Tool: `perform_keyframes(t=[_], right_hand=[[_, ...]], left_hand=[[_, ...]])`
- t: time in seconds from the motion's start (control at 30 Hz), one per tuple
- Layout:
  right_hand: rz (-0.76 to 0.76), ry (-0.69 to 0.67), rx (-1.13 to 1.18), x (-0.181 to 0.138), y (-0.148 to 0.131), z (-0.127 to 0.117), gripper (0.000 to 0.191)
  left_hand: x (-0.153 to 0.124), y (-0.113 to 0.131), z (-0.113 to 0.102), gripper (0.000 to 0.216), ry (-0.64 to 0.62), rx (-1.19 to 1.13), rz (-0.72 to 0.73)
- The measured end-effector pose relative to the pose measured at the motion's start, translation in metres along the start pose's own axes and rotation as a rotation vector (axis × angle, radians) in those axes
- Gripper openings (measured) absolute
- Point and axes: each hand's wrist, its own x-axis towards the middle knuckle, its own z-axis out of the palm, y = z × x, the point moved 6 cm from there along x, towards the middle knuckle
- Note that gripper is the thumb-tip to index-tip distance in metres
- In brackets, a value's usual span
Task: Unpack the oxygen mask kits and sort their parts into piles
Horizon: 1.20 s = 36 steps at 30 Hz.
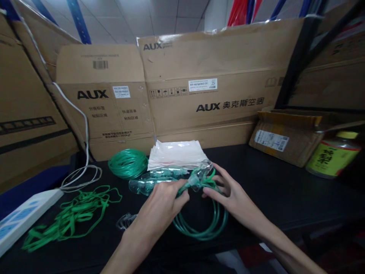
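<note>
Between my two hands is a clear mask (203,171), apparently an oxygen mask, with a bright green elastic strap at it and a loop of green tubing (208,236) hanging below. My left hand (167,201) is closed, thumb and fingers pinching the tubing near the mask's connector. My right hand (230,190) curls round the mask's right side and the strap; its fingertips are partly hidden. Just beyond my left hand lie several transparent green masks (155,184). A stack of white plastic bags (178,152) sits behind them, beside a coil of green tubing (128,163).
Tangled green elastic straps (76,215) lie at left, near a white power strip (28,213) and its cable. Small clear pieces (125,220) lie by my left forearm. Cardboard panels (216,87) wall the back. An open carton (285,137) and a yellow-capped bottle (333,156) stand right.
</note>
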Motion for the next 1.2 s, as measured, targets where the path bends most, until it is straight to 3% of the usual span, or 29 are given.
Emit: perform_keyframes(t=[0.13,0.27,0.4,0.57,0.77,0.93,1.1,1.2], right_hand=[[0.063,-0.042,0.161,0.001,-0.01,0.008,0.051],[0.124,-0.009,0.322,0.004,-0.009,0.011,0.045],[0.213,-0.005,0.403,0.01,0.002,0.008,0.041],[0.305,-0.16,0.522,0.007,0.009,0.011,0.029],[0.373,-0.168,0.573,0.003,0.019,0.009,0.033],[0.347,-0.131,0.431,0.005,0.03,0.002,0.036],[0.342,-0.051,0.447,0.009,0.034,-0.005,0.034],[0.359,-0.031,0.502,0.012,0.036,-0.011,0.035]], left_hand=[[0.01,0.006,-0.012,0.024,0.151,-0.079,0.024],[0.02,0.006,-0.003,0.023,0.193,-0.052,-0.021],[0.021,0.014,0.02,0.028,0.107,0.129,0.009],[0.017,0.015,0.053,0.039,-0.061,0.286,-0.054],[0.025,0.011,0.053,0.028,0.051,-0.023,0.045],[0.032,0.006,0.048,0.019,0.155,-0.015,0.03],[0.033,0.006,0.048,0.02,0.137,-0.174,-0.01],[0.029,-0.003,0.05,0.033,0.059,-0.323,-0.097]])
